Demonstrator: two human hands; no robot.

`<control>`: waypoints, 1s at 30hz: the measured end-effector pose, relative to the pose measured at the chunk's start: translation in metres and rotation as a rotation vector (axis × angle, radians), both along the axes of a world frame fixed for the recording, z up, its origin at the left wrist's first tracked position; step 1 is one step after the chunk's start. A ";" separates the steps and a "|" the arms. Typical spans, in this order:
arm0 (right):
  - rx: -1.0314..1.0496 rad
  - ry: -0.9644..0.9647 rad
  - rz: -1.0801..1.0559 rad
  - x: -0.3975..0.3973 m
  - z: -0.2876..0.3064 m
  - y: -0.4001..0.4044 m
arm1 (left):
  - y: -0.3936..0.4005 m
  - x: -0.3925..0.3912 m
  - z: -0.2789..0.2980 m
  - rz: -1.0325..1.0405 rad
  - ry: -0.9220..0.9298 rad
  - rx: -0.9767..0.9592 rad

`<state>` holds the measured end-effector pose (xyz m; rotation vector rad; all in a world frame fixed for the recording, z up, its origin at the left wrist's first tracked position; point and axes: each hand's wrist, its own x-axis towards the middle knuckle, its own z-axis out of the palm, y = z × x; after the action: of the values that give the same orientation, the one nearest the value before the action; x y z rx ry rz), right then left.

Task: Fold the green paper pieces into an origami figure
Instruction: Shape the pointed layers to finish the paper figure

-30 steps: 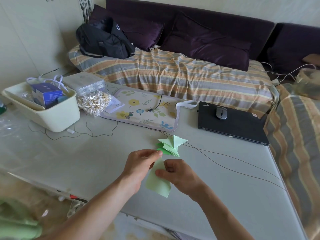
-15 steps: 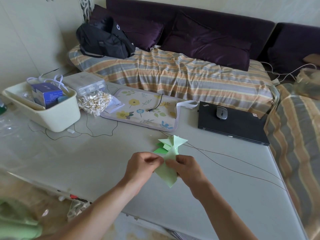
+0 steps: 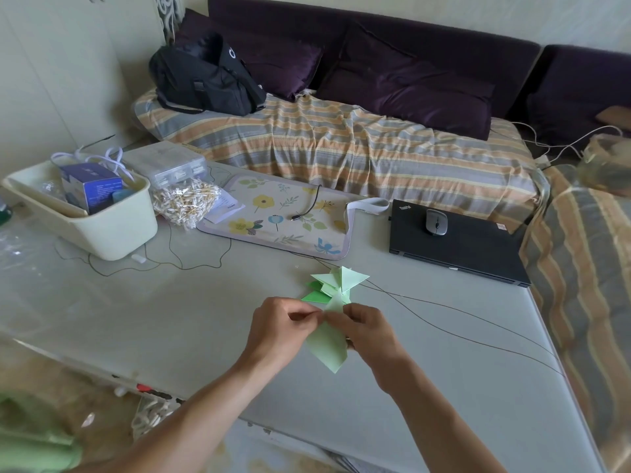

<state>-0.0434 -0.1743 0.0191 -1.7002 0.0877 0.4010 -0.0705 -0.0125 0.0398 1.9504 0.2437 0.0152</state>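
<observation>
Both hands pinch the pale green paper piece (image 3: 327,346) above the bench (image 3: 170,319), left hand (image 3: 281,327) and right hand (image 3: 370,331) gripping its upper part, folded green pieces (image 3: 336,285) lying just beyond.

Two bare forearms, no sleeves in view, left hand (image 3: 280,327) and right hand (image 3: 370,331) without rings, watch, bracelet or gloves, short plain fingernails

One head-worn camera looks forward and down, close over the table (image 3: 170,319).
</observation>
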 end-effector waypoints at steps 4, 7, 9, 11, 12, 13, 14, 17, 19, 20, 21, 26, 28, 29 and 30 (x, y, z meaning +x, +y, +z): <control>0.126 -0.037 -0.102 0.002 0.007 -0.002 | -0.002 -0.001 0.001 -0.048 0.101 -0.120; 0.163 -0.043 -0.121 0.002 0.010 -0.004 | -0.001 0.001 -0.001 -0.064 0.169 -0.165; 0.155 -0.054 -0.139 0.003 0.008 -0.004 | -0.001 0.002 -0.002 -0.063 0.197 -0.186; 0.137 -0.066 -0.160 0.003 0.007 -0.002 | -0.001 0.002 -0.003 -0.062 0.204 -0.191; 0.136 -0.069 -0.167 0.003 0.007 -0.002 | -0.001 0.002 -0.004 -0.054 0.201 -0.186; 0.140 -0.062 -0.169 0.003 0.008 -0.002 | -0.001 0.002 -0.004 -0.043 0.197 -0.179; 0.147 -0.047 -0.160 0.003 0.009 -0.002 | 0.000 0.002 -0.006 -0.035 0.195 -0.177; 0.167 0.033 -0.094 0.000 0.010 -0.002 | 0.003 0.005 -0.009 0.014 0.195 -0.195; 0.158 0.048 -0.080 -0.001 0.009 -0.001 | 0.005 0.006 -0.010 0.033 0.196 -0.192; 0.143 0.039 -0.085 -0.001 0.010 -0.001 | 0.005 0.006 -0.010 0.040 0.198 -0.190; 0.121 0.025 -0.092 0.000 0.010 0.000 | 0.005 0.005 -0.010 0.042 0.195 -0.186; 0.105 0.009 -0.107 0.001 0.010 0.002 | 0.003 0.005 -0.009 0.067 0.195 -0.231; 0.111 0.044 -0.075 0.000 0.010 0.003 | 0.004 0.007 -0.010 0.105 0.185 -0.269; 0.107 0.055 -0.060 -0.001 0.009 0.003 | 0.005 0.008 -0.011 0.128 0.182 -0.284; 0.099 0.055 -0.054 -0.002 0.009 0.003 | 0.006 0.008 -0.011 0.148 0.180 -0.290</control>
<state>-0.0456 -0.1716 0.0279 -1.5861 0.1517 0.4055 -0.0623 -0.0069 0.0290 1.6424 0.4821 -0.0942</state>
